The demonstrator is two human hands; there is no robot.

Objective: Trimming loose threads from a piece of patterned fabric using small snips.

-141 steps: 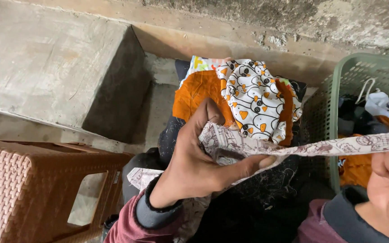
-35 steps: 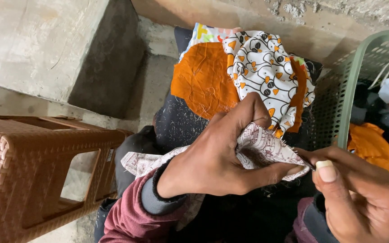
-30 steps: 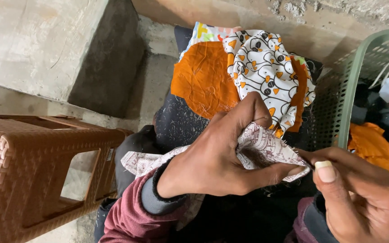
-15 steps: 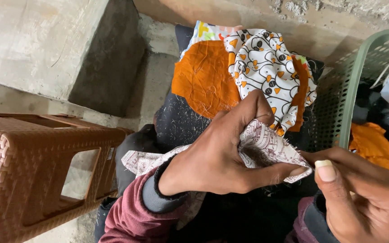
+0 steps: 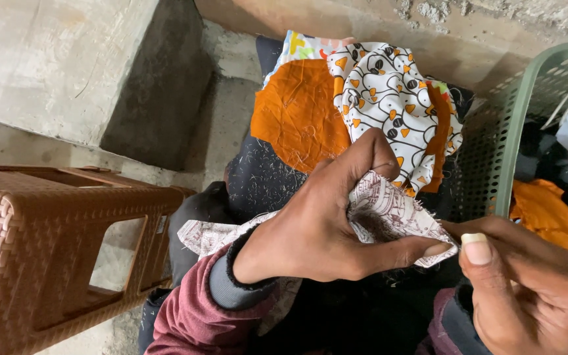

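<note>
A concrete block is filling the upper left of the view, with a dark recess beside it and a rough wall running along the top. Below the block, a brown woven-pattern plastic stool is standing at the left edge, well apart from the hands.

At the right, a green mesh basket is holding dark, orange and white clothes, and its near wall is standing just beside the heap of fabric. That heap is lying in the middle, ahead of the person: an orange cloth is resting on a dark speckled cloth, and a white cloth with orange and black marks is draped over the orange one.

The person, in maroon sleeves with grey cuffs, is working low in the centre. The left hand is clenching a pale printed scrap: the forefinger is curling over the scrap's top edge and the thumb is pressing along beneath it, so the scrap is bunching between them. The scrap's other end is trailing out to the left, past the wrist, over the dark lap.

The right hand is sitting at the lower right with its thumb and forefinger pinched together right at the scrap's corner, touching it. Whether they are pinching the scrap itself or something too thin to see, such as a needle, one cannot tell.
</note>
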